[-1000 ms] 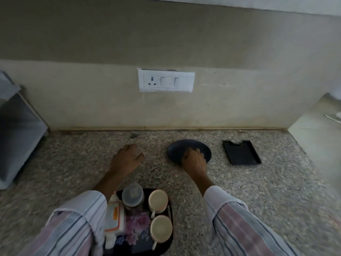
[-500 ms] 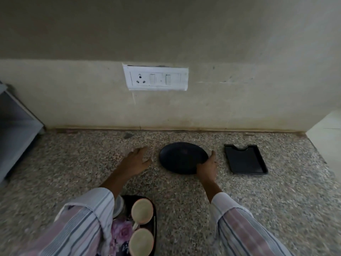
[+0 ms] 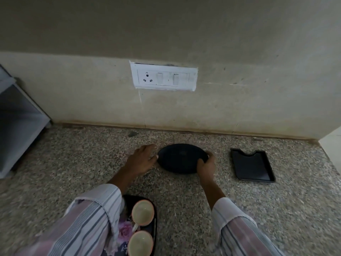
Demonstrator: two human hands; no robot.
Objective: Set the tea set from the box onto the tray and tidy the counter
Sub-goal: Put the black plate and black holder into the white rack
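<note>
Black oval plate (image 3: 181,157) on speckled counter (image 3: 73,163), right hand (image 3: 205,166) grip clamped on rim, left hand (image 3: 141,159) open at edge.

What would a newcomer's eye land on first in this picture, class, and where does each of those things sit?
First, the two hands: the left hand and right hand close on either edge of a dark oval plate at mid-counter. Next, the white switch plate on the wall above. Then two pale cups on a floral tray at the bottom edge, and a black rectangular tray to the right.
</note>
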